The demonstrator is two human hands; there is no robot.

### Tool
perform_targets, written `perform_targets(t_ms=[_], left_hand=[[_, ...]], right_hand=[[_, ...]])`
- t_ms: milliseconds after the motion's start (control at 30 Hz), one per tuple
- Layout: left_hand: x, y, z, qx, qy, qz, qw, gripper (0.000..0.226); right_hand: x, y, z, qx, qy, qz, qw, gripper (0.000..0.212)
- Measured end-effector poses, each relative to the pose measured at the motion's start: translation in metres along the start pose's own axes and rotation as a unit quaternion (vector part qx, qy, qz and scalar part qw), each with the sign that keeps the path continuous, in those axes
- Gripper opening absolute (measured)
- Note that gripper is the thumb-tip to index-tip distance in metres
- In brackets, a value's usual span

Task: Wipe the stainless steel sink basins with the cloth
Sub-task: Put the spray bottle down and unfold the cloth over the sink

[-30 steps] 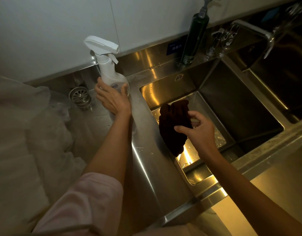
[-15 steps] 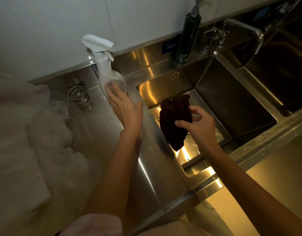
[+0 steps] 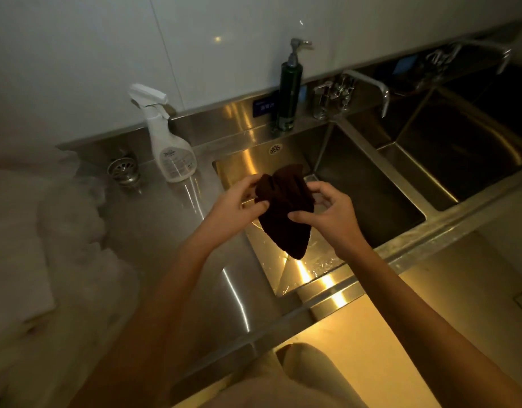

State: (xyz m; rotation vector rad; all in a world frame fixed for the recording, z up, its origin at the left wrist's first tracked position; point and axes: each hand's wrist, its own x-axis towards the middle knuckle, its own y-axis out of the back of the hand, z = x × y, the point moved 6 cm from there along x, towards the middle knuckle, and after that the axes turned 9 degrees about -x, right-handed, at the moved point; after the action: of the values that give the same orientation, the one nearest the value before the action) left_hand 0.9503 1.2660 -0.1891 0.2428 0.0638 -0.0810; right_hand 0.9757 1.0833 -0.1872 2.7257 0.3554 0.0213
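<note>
Both hands hold the dark brown bunched cloth in the air above the near stainless steel sink basin: the left hand pinches its left edge, the right hand its right side. No wiping appears begun; water glints on the basin floor. Both basins seemingly remain, including the farther basin on the right.

No legible text

Noted only blurred print on spray bottle label and blue backsplash tag; unreadable.
</note>
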Motion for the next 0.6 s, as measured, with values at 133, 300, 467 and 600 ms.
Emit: perform_targets(t_ms=[133, 300, 467, 600], left_hand=[[-0.010, -0.039, 0.024, -0.114, 0.021, -0.028, 0.993, 0.054], [-0.016, -0.086, 0.044, -0.093, 0.039, -0.032, 0.994, 0.072], [-0.022, -0.120, 0.061, -0.064, 0.014, 0.014, 0.998, 0.068], [-0.029, -0.126, 0.067, -0.103, -0.031, 0.088, 0.990, 0.044]], right_hand=[[-0.017, 0.037, 0.002, -0.007, 0.040, -0.035, 0.999, 0.040], [-0.035, 0.076, 0.011, -0.040, 0.099, -0.030, 0.994, 0.040], [-0.051, 0.096, 0.009, -0.083, 0.172, -0.003, 0.982, 0.041], [-0.061, 0.102, 0.007, -0.060, 0.167, 0.003, 0.984, 0.056]])
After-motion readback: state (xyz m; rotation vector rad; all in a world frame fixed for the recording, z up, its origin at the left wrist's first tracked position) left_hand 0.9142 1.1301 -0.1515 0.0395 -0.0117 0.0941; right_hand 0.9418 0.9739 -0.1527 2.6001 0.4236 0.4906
